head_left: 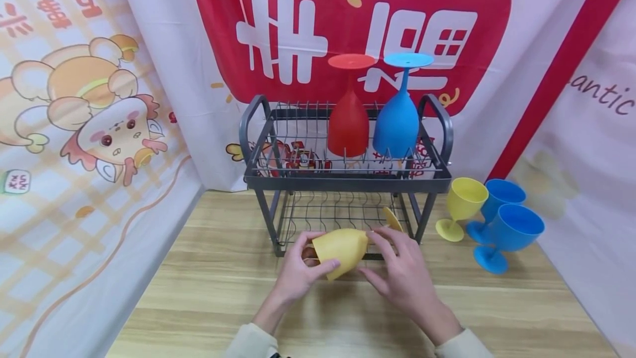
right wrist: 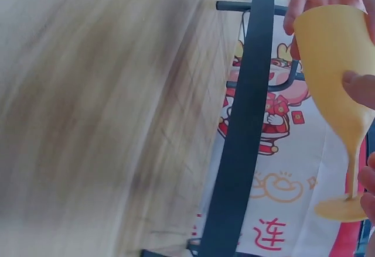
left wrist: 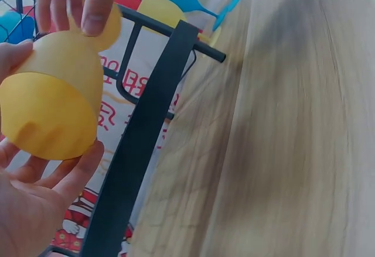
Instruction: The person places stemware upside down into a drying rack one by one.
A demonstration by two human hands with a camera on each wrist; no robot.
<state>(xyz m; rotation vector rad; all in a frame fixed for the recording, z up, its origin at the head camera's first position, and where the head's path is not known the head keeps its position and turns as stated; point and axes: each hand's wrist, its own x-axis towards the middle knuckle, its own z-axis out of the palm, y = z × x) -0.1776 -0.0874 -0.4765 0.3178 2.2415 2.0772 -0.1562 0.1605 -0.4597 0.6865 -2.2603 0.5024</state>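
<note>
Lower ctr of frame: L hand (head_left: 296, 272) grips a yellow goblet (head_left: 339, 250), fingers curled round the tipped bowl; R hand (head_left: 404, 267) has fingers at the stem (right wrist: 352, 172), grip unclear. Dark rack (head_left: 348, 184), ctr, bears upturned red goblet (head_left: 349, 129) & blue goblet (head_left: 397, 126) up top.
</note>
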